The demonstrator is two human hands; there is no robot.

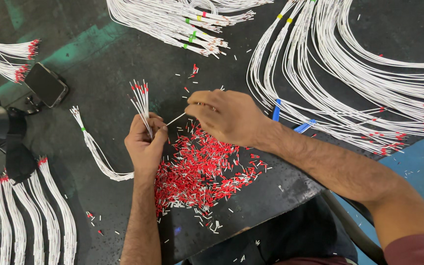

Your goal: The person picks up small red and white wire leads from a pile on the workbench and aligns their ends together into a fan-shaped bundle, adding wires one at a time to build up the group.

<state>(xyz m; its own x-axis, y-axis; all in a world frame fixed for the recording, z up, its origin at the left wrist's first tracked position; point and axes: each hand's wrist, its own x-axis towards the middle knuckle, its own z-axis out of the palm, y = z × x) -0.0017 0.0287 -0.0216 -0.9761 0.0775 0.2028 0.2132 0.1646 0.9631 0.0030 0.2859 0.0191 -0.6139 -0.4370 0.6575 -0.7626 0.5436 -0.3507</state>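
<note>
My left hand (145,142) grips a small bundle of white wires (141,100) whose red-tipped ends fan upward; the bundle's tail (96,149) curves away to the left, tied with a green band. My right hand (226,115) pinches one thin white wire (175,119) by its end, angled toward the left hand's fingers. Just below both hands lies a heap of loose red ferrules (197,174) on the dark table.
Large bundles of white wires (349,73) arc across the right and top (182,22), some with green and yellow bands. More red-tipped bundles (25,216) lie at lower left. A phone (45,84) and black strap (6,132) sit at left. Blue handles (303,126) show behind my right wrist.
</note>
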